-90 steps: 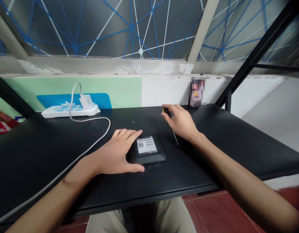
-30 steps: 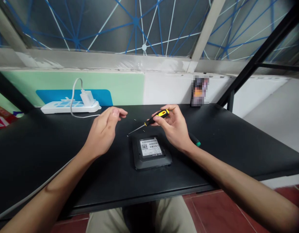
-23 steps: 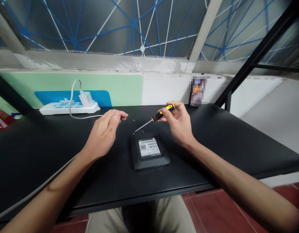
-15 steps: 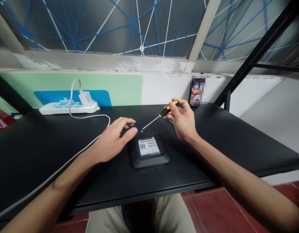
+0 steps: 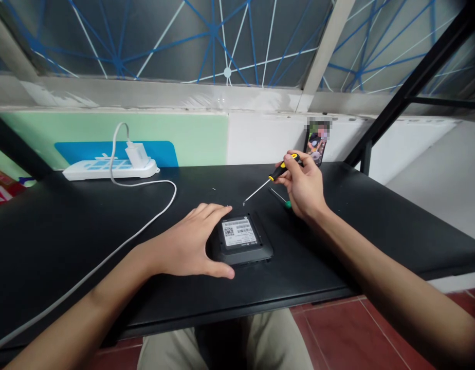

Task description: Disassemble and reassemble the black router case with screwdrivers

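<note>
A black-and-yellow screwdriver [image 5: 284, 166] is in my right hand [image 5: 305, 185], its handle between thumb and fingers. The shaft slants down to the left, and a tiny bit, perhaps a screw [image 5: 243, 204], clings to its tip just beyond the black device. That flat black device [image 5: 266, 252] lies on the table with a white label [image 5: 239, 232] of barcodes facing up. Around its left side my left hand [image 5: 191, 239] is spread, fingers at the far edge and thumb near the front corner. Whether it touches the device I cannot tell.
A green-handled screwdriver [image 5: 287, 204] lies beside my right hand. A tiny pale piece [image 5: 214, 189] rests farther back on the black table [image 5: 183, 303]. At the back stand a white power strip [image 5: 94, 170] with a plugged charger and cable [image 5: 160, 213], and a phone [image 5: 316, 144] leaning on the wall.
My left hand has opened wider and moved toward the device's left side, from beside the screwdriver tip. My right hand has shifted right with the screwdriver. The green-handled screwdriver now shows more.
</note>
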Action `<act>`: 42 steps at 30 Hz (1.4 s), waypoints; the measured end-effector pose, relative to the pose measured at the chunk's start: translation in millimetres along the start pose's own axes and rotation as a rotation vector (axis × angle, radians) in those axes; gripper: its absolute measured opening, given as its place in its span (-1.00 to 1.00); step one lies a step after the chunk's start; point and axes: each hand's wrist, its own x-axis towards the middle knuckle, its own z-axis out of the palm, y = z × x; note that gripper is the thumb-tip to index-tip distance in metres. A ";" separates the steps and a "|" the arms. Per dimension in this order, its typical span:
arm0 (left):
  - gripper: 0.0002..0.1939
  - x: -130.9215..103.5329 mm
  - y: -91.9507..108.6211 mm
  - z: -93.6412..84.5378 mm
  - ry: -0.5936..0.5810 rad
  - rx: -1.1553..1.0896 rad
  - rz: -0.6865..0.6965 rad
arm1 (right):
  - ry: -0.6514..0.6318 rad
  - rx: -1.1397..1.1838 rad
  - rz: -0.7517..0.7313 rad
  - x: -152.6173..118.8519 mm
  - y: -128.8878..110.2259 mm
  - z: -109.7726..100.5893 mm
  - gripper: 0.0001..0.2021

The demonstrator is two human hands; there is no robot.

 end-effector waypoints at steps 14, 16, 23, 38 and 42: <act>0.09 0.7 2.6 -2.6 -0.032 0.003 -0.028 | -0.039 -0.059 0.009 0.9 3.7 -2.3 -0.65; 0.09 0.6 3.2 -2.8 -0.032 0.001 -0.032 | -0.039 -0.040 0.027 -0.2 3.2 -1.1 -0.64; 0.06 0.6 1.6 -1.8 -0.006 -0.003 -0.006 | -0.064 -0.051 0.023 -0.5 3.0 -1.5 -0.64; 0.07 0.0 2.5 -2.8 -0.037 0.031 -0.018 | -0.071 -0.046 0.024 -2.8 0.9 -0.2 -0.66; 0.05 0.4 1.5 -2.9 -0.038 0.027 -0.020 | -0.077 -0.035 0.022 -2.9 0.6 0.0 -0.68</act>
